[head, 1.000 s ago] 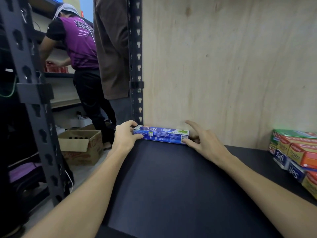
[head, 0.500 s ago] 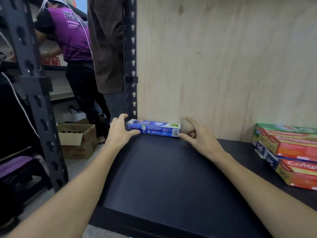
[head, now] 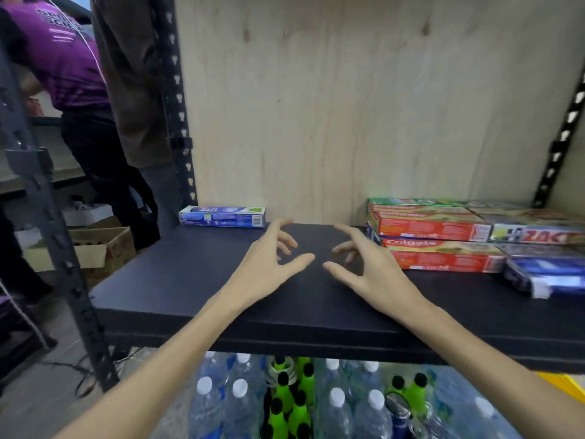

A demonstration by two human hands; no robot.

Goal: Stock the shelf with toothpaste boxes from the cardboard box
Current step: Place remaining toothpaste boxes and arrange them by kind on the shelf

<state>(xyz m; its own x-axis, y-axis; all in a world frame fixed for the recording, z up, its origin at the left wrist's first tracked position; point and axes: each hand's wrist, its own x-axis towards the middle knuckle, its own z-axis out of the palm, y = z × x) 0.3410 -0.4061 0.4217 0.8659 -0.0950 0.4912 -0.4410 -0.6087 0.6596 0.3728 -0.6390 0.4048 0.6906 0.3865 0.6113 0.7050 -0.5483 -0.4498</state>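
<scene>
Plywood backing (head: 348, 106) and a black shelf board (head: 190, 280) frame your work. At far left a cardboard box (head: 95, 248) sits open on the floor, likely your supply. On the board's back-left corner, the blue Safi toothpaste box (head: 223, 216) lies flat, long side against the plywood, probably to start a neat row; its barcode end faces right. Your left hand (head: 269, 264) and right hand (head: 370, 274) hover mid-shelf, fingers spread and loosely curled, holding nothing, well apart from it. Stacked Colgate boxes (head: 433, 236) fill the right side.
</scene>
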